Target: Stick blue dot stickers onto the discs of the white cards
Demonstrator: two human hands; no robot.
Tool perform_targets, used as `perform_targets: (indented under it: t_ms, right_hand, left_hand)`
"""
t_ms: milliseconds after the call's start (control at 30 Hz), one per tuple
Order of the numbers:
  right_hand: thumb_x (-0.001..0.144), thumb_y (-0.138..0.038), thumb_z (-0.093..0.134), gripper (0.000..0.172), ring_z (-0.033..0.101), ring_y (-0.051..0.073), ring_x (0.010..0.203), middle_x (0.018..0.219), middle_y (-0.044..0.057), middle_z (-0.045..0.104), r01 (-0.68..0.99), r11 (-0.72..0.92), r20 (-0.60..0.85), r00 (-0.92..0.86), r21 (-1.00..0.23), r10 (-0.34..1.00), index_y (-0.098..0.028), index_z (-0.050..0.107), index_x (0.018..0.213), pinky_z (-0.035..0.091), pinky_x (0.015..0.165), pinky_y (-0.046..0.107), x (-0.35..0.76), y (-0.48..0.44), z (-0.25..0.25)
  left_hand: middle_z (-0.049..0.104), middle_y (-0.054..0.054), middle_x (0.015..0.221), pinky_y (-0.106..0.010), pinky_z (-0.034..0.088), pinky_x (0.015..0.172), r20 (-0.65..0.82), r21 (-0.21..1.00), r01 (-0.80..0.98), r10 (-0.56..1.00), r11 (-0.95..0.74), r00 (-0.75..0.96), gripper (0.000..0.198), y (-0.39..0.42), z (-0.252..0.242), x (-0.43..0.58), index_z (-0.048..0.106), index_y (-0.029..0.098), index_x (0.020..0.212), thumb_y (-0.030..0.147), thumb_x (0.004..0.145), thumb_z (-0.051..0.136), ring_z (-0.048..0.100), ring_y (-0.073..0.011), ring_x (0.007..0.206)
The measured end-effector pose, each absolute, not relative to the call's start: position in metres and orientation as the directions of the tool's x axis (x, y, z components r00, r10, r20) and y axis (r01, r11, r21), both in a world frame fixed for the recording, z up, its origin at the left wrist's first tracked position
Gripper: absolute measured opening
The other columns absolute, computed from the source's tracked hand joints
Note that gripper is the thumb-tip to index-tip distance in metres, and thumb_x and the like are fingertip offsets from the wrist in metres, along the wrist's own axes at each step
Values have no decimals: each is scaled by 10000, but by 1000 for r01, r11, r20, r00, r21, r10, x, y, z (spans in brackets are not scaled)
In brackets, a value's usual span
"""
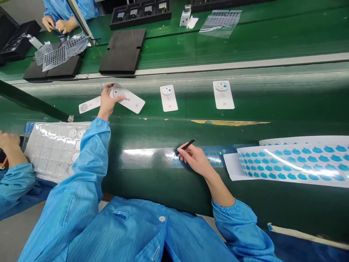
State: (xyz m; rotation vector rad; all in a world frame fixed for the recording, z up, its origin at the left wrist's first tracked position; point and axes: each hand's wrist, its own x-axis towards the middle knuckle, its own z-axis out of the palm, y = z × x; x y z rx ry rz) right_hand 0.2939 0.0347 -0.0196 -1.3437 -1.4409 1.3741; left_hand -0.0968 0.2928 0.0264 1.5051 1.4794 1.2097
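Note:
My left hand (pixel 107 102) reaches out over the green conveyor belt (pixel 272 94) and pinches a white card with a round disc (pixel 128 99), lifted and tilted. My right hand (pixel 193 158) rests on the near ledge and grips black tweezers (pixel 185 147), their tip touching a clear strip with blue stickers (pixel 215 156). Another white card (pixel 88 105) lies just left of my left hand.
Two more white cards (pixel 168 98) (pixel 223 94) lie on the belt. Sheets of blue stickers (pixel 294 163) spread at right. A clear blister tray (pixel 51 149) sits at left beside a co-worker's hand (pixel 9 143). Black foam trays (pixel 122 51) and another person's hands (pixel 58 24) are across the belt.

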Motion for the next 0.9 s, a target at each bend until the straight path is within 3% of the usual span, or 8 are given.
perform_targets:
  t_ms: [133,233,300,400,467,533,700,900]
  right_hand:
    - [961,-677,651,454,673,224,647,744,53,695,234,-90,-145,-230,-968,962,-224,672,961,554,609,348,296,34,-22]
    - [980,-652,640,431,673,219,651,766,55,707,249,-83,-148,-255,-965,955,-223,674,968,556,617,348,298,34,-24]
    - [986,-645,636,429,673,211,645,764,55,712,253,-84,-153,-265,-964,952,-218,675,961,558,617,343,299,34,-23]
    - [972,-631,670,423,671,198,621,727,47,707,206,-123,-174,-250,-971,953,-209,676,933,549,597,324,299,34,-23]
    - [959,-614,702,413,662,185,592,705,41,702,133,-162,-190,-227,-978,955,-204,674,919,522,548,299,299,34,-22]
    - [956,-599,717,401,649,176,574,694,36,695,60,-176,-185,-194,-983,963,-203,665,912,497,514,283,299,33,-21]
    - [978,-586,700,390,645,162,599,708,30,694,142,-136,-160,-168,-980,973,-198,673,956,516,556,280,298,32,-20]
    - [980,-637,662,443,636,165,585,706,36,703,290,-95,-161,-211,-952,964,-195,676,958,525,579,298,296,32,-21]
  left_hand:
    - [631,-26,913,-341,580,804,190,982,-6,980,-190,-57,734,227,40,-76,592,223,977,591,474,980,669,-219,893]
    - [568,-2,781,-301,561,685,111,977,-173,991,-124,-81,639,168,38,-61,565,217,811,610,501,963,603,-152,715]
    - [558,-10,762,-302,558,639,10,963,-269,998,-27,-64,569,134,33,-51,557,217,781,635,607,901,577,-143,671]
    - [674,-69,950,-363,612,753,-201,923,-339,980,183,-16,426,94,26,-35,622,221,895,633,840,715,672,-201,841]
    - [716,-113,1190,-430,632,867,-343,864,-374,938,337,52,402,73,24,-24,665,212,1059,582,900,674,713,-263,1021]
    - [708,-138,1313,-501,639,908,-428,789,-413,889,454,160,463,55,25,-13,650,210,1252,508,905,718,735,-311,1070]
    - [746,-137,1261,-536,635,942,-444,679,-453,814,578,374,740,21,28,7,427,288,1601,342,940,755,777,-307,1011]
    - [733,-179,1293,-494,630,946,-475,670,-375,758,641,446,731,5,10,11,467,257,1592,360,939,776,774,-312,1029]
